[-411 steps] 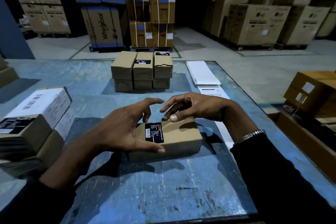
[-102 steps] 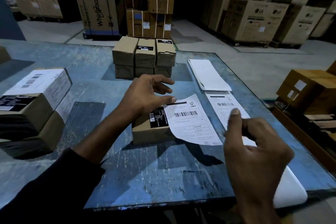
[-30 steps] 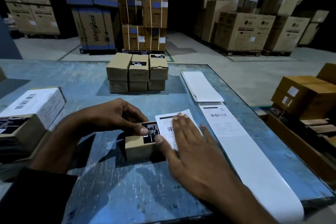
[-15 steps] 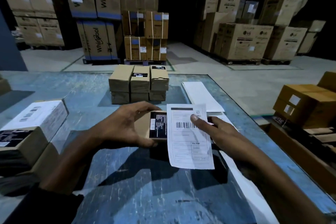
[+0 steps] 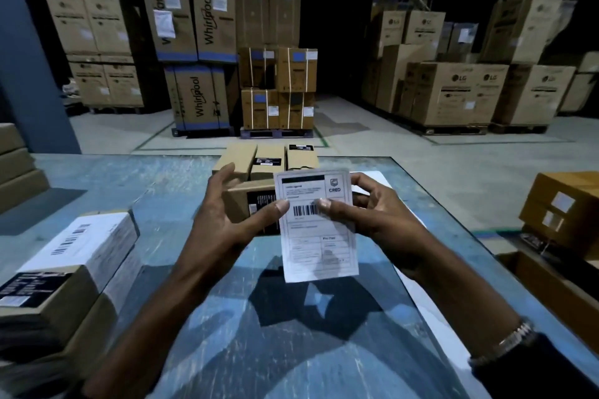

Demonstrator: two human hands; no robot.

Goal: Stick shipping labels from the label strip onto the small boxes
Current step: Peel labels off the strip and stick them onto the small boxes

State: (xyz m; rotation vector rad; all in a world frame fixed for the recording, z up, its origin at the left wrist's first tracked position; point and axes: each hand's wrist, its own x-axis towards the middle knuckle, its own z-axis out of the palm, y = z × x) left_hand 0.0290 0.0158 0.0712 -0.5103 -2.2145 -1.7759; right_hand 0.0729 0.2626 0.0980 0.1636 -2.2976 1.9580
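A small brown box [image 5: 241,201] with a black printed patch is held up above the blue table [image 5: 168,185], tilted toward me. My left hand [image 5: 223,223] grips its left end, thumb on the front face. A white shipping label [image 5: 316,223] with a barcode covers the box's right half and hangs loose below it. My right hand [image 5: 366,210] holds the box's right end, thumb pressing on the barcode. The label strip [image 5: 376,175] is mostly hidden behind my right hand.
A stack of small brown boxes [image 5: 269,159] stands at the table's far middle. Labelled boxes [image 5: 74,256] are piled at the near left. Brown cartons [image 5: 567,210] sit off the table's right edge. Large appliance cartons [image 5: 201,52] fill the warehouse floor behind.
Both hands have raised the box and label higher and tilted them toward me. The right thumb now presses on the barcode, and the right fingers wrap behind the box.
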